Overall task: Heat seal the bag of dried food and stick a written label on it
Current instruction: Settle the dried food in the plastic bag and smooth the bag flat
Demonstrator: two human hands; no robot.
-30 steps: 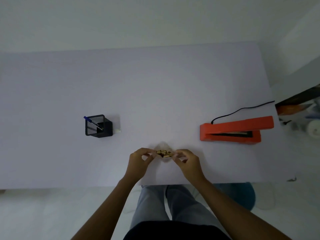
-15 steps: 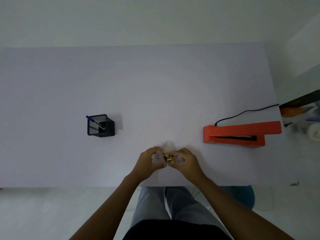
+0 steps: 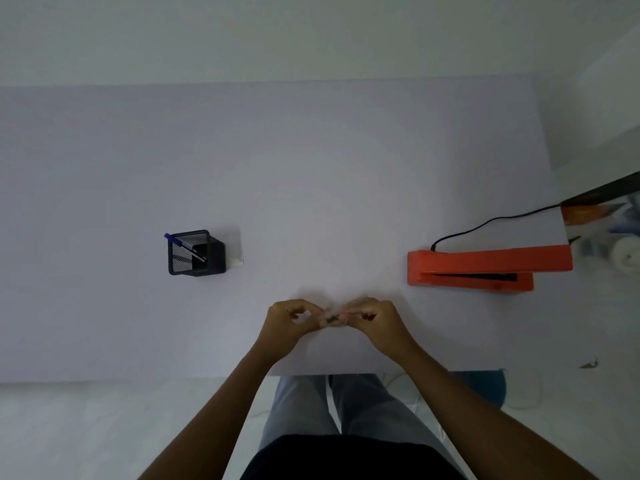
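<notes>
A small clear bag of dried food [image 3: 331,318] is pinched between my two hands near the table's front edge; only a sliver of it shows between the fingertips. My left hand [image 3: 291,322] grips its left side and my right hand [image 3: 372,322] grips its right side, fingertips almost touching. An orange heat sealer [image 3: 485,266] lies to the right, its jaw slightly apart. A black mesh pen holder [image 3: 195,252] with a blue pen [image 3: 183,245] stands to the left, and a small white label [image 3: 236,261] lies beside it.
The sealer's black cord [image 3: 485,223] runs off the white table [image 3: 311,168] at its right edge. Beyond that edge are blurred items on the floor [image 3: 620,251]. My legs show under the table's front edge.
My hands have drawn close together over the bag, and its contents, visible before, are now almost hidden by my fingers. The view has shifted slightly.
</notes>
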